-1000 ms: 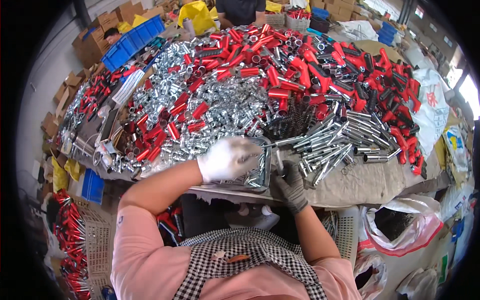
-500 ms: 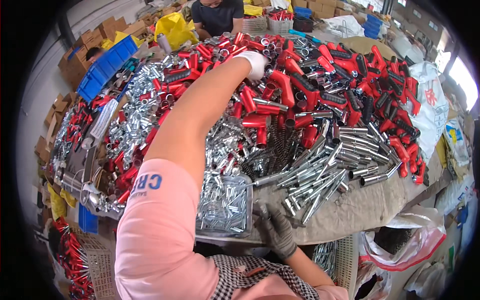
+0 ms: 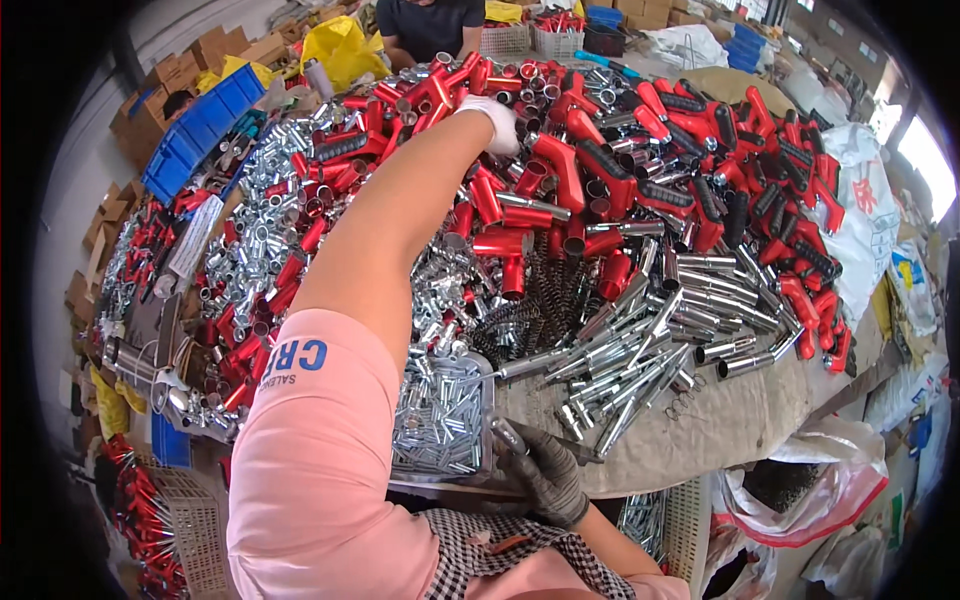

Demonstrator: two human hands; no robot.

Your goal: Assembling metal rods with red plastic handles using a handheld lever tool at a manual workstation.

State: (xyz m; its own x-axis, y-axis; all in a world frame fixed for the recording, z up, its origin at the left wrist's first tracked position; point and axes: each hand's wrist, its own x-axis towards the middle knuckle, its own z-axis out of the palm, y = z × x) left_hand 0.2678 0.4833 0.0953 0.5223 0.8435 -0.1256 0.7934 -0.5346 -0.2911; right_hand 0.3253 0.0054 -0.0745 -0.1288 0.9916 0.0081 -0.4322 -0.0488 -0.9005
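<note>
My left arm stretches far across the table, and my left hand (image 3: 492,122) in a white glove dips into a heap of red metal tubes (image 3: 503,243). Its fingers are mostly hidden, so what they touch is unclear. Close to the near edge, my right hand (image 3: 552,482) in a dark grey glove closes around a short shiny metal piece (image 3: 509,436). A tray (image 3: 488,420) of small silver pins (image 3: 437,415) stands left of it. Beyond my right hand lie long chrome rods (image 3: 640,350) in a loose pile, with dark coil springs (image 3: 545,300) beside them.
Red and black handles (image 3: 715,190) are heaped at the right, by a white sack (image 3: 862,210). Silver fittings (image 3: 245,240) cover the left part. A blue bin (image 3: 200,130) leans at the far left. Across the table sits another person (image 3: 430,30). An open white sack (image 3: 810,490) hangs below right.
My left hand has shifted slightly left and nearer the red tubes there. The metal piece in my right hand has tilted and now shows more clearly. The whole view has shifted a little.
</note>
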